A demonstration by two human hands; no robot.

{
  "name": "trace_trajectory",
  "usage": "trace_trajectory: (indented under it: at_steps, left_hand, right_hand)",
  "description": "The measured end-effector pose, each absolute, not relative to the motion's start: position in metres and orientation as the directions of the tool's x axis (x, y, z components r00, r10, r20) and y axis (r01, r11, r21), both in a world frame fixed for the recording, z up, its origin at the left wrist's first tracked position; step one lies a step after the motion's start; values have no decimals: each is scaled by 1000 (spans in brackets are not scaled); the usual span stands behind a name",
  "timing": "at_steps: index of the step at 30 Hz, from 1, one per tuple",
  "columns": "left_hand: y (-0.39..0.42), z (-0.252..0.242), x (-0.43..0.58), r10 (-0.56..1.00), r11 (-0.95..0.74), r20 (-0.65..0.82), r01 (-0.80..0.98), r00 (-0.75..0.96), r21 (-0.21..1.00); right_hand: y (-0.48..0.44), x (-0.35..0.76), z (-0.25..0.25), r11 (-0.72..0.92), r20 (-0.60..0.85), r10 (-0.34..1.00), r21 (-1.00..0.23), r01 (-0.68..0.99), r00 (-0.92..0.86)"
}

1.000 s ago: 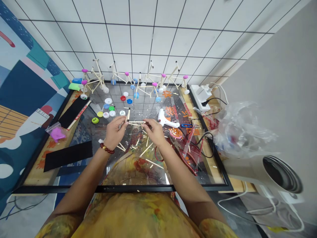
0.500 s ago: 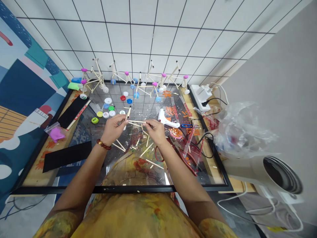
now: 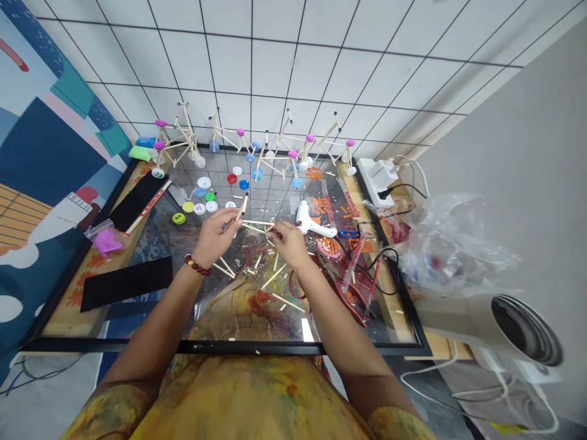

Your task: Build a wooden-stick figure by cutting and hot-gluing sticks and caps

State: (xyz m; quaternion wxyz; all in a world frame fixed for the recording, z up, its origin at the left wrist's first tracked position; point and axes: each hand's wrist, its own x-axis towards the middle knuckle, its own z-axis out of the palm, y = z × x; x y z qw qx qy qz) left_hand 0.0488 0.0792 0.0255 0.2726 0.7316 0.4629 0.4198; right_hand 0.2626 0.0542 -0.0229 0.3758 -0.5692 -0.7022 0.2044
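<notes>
Tabletop (image 3: pixel 206 347) | two hands (image 3: pixel 217 237) holding one stick frame (image 3: pixel 258 223) | one glue gun (image 3: pixel 306 221)

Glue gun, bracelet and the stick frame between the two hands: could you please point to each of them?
Glue gun (image 3: pixel 313 225), head view: on its white body.
Bracelet (image 3: pixel 198 267), head view: on its row of beads.
Stick frame (image 3: pixel 257 223), head view: on one long pale stick.

Centre of frame: the bare left hand (image 3: pixel 215 236) and bare right hand (image 3: pixel 290 245) holding a pale, thin wooden-stick assembly (image 3: pixel 258 223) between them. Right of centre: a white plastic glue gun (image 3: pixel 315 227). Upper centre: magenta-topped pale stick models (image 3: pixel 292 154).
</notes>
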Motion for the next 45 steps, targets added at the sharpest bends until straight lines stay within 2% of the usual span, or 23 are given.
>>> trace_trajectory:
  at_steps: [13,18,23,27,30,38,45]
  left_hand:
    - [76,26,49,916,-399,336,441,217,804]
    - [76,25,44,912,-407,331,439,242,801]
    - [77,21,38,891,-448,336,466,306,763]
    - [76,21,36,880,-472,363,474,307,743]
    - [73,28,35,864,-502,393,490,314,713]
    - [74,42,8,789,-608,378,523,485,597]
    - [81,31,14,841,-538,325,613,433,578]
  right_hand:
    - [57,259,-27,295,295,946,-608,737,-134]
    - [59,258,-26,274,280,953,-622,734,-118]
    - [44,275,-2,249,277,958,-658,711,-79]
    - [13,302,30,268,356,934,-634,726,-33]
    - [-5,322,42,236,363,932,-604,762,-1]
    - [-14,347,28,189,346,938,-542,819,13]
    - [-13,349,20,203,353,935,-558,805,9]
